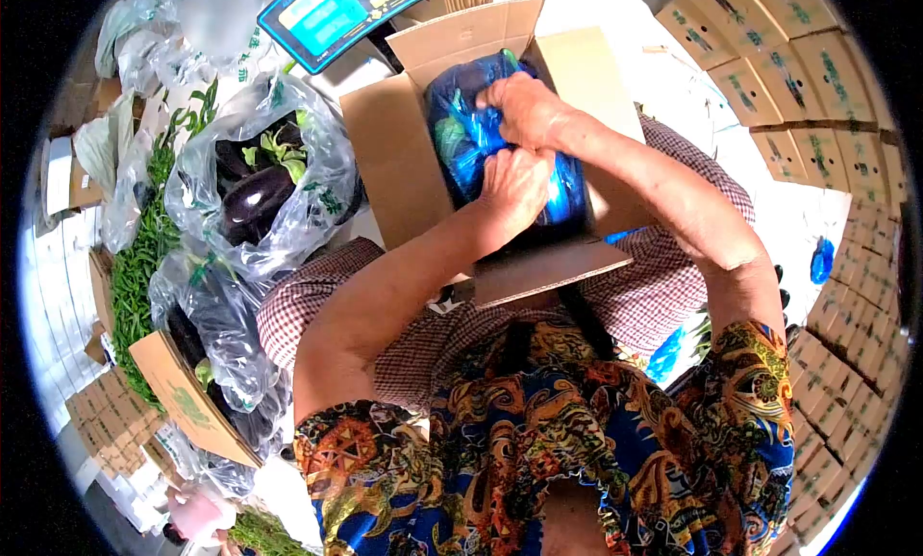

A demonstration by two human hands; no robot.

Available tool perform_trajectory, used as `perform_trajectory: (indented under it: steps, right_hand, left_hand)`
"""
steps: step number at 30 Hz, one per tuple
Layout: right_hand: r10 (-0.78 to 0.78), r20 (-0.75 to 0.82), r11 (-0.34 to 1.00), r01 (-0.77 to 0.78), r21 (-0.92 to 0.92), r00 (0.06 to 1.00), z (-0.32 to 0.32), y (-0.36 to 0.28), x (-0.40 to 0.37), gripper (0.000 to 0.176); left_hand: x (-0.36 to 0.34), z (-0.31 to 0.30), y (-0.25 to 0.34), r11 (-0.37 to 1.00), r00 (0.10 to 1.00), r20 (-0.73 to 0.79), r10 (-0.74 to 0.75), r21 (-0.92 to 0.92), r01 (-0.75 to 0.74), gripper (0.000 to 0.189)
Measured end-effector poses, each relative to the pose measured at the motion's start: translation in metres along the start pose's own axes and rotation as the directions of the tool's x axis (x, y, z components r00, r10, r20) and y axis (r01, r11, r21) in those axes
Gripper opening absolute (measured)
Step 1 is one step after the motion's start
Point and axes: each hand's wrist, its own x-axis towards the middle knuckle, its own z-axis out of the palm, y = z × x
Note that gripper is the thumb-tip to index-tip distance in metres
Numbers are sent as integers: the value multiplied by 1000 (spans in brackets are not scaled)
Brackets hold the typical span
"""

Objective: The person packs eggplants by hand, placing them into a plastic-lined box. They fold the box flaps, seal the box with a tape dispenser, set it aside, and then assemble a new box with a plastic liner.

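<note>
An open cardboard box [394,162] stands between my knees with its flaps folded out. Inside it lies a blue plastic bag [460,171], and dark, green-tipped produce, seemingly eggplants, shows through the film. My left hand [516,186] is closed on the bag's near part, fingers bunched together. Just beyond it, my right hand [524,111] pinches the blue film higher up. The two hands nearly touch. Folds of film hide exactly what lies under my fingertips.
A digital scale display [327,22] stands behind the box. To the left are a clear bag [317,152] of eggplants [258,205], a heap of green peppers [144,287] and an upright carton flap [192,397]. Stacked cartons [817,85] line the right. Another person [200,513] is at lower left.
</note>
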Motion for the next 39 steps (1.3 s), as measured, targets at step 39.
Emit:
perform_trajectory:
  steps: [39]
  right_hand:
    - [-389, -64, 906, 369, -206, 919, 54, 13, -100, 79]
  left_hand:
    - [34, -34, -71, 952, 916, -289, 278, 212, -222, 61]
